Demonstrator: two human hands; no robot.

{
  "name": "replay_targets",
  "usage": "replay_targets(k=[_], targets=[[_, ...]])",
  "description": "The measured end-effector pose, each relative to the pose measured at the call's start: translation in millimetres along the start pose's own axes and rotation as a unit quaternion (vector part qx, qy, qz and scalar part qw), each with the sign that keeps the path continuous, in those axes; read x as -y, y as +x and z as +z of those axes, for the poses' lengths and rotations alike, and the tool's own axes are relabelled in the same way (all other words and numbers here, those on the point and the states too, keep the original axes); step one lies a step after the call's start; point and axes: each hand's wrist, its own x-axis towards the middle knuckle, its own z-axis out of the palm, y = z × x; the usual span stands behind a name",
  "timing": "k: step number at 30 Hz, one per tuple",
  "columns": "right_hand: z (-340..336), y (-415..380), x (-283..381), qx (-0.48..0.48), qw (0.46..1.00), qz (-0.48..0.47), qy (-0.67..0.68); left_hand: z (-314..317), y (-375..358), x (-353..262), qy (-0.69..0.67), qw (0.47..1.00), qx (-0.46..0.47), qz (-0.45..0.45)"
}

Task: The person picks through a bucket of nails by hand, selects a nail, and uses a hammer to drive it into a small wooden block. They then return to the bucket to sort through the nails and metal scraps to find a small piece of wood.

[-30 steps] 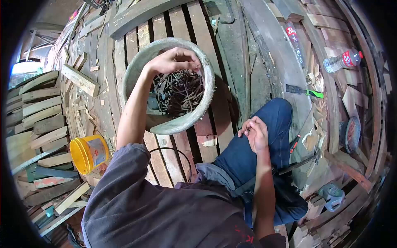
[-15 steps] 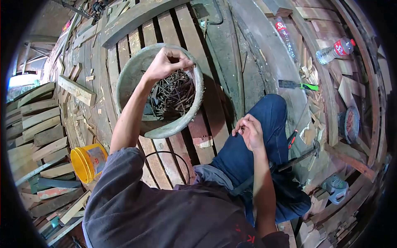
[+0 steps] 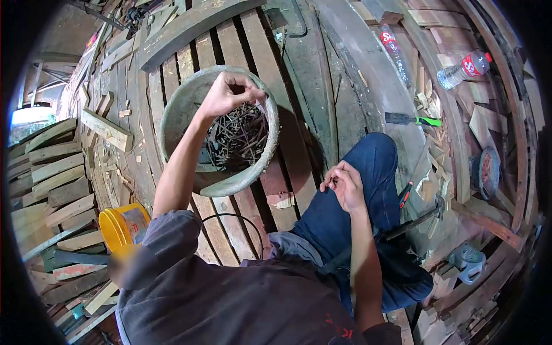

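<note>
My left hand [image 3: 226, 98] is over the far right part of a round, grey, rough-rimmed basin [image 3: 171, 123]. Its thumb and fingertips are pinched together close to the rim; anything between them is too small to make out. Inside the basin lies a heap of thin, rusty nails [image 3: 240, 138]. My right hand [image 3: 347, 187] hovers by my bent knee in blue jeans [image 3: 371, 164], fingers curled and tips together. Whatever those fingers hold, if anything, is hidden.
Slatted planks [image 3: 287, 115] bear the basin. A yellow bucket [image 3: 115, 227] stands left, near stacked wood [image 3: 63, 167]. To the right are a hammer [image 3: 422, 217], a green-handled scraper [image 3: 411, 119], a red-handled tool [image 3: 406, 194] and plastic bottles [image 3: 463, 70]. A thick beam [image 3: 190, 29] lies beyond.
My left hand has shifted slightly left, its fingers more bent above the basin's rim. The basin sits a little lower in view. My right hand has hardly moved.
</note>
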Motion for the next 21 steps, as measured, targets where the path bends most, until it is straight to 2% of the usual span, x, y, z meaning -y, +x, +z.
replay_targets(k=[4, 7, 8, 9, 12, 13, 15, 17, 19, 21], targets=[[-0.2, 0.1, -0.5, -0.001, 1.0, 0.005, 0.007, 1.7, -0.3, 1.9, -0.001, 0.999, -0.001, 0.054], [-0.6, 0.7, 0.4, 0.002, 1.0, 0.005, 0.006, 1.8, -3.7, -7.8, 0.058, 0.998, -0.007, 0.019], [-0.5, 0.3, 0.7, 0.005, 1.0, 0.003, 0.007, 4.9, -4.7, -11.6, 0.039, 0.999, -0.01, 0.024], [-0.9, -0.2, 0.9, 0.009, 1.0, 0.0, 0.007, 6.1, -4.0, -13.5, 0.066, 0.997, -0.01, 0.045], [-1.9, -1.4, -0.9, 0.016, 1.0, -0.012, 0.014, 9.6, -2.5, -17.2, 0.183, 0.982, -0.015, 0.035], [-2.7, -2.4, 0.4, 0.02, 1.0, -0.016, 0.008, 11.3, -1.5, -17.4, 0.202, 0.977, -0.024, 0.07], [-3.9, -3.0, -1.4, 0.019, 1.0, -0.019, 0.01, 15.4, -5.1, -12.9, 0.121, 0.992, -0.037, 0.022], [-3.7, -5.5, 0.8, 0.028, 0.999, -0.04, -0.011, 19.1, -7.3, -21.6, 0.196, 0.976, -0.052, 0.079], [-6.5, -6.5, -4.5, 0.026, 0.998, -0.05, 0.018, 23.9, -9.4, -28.1, 0.195, 0.976, -0.065, 0.075], [-8.7, -8.3, -3.6, 0.043, 0.997, -0.063, 0.004, 19.3, -0.9, -17.1, 0.234, 0.958, -0.076, 0.147]])
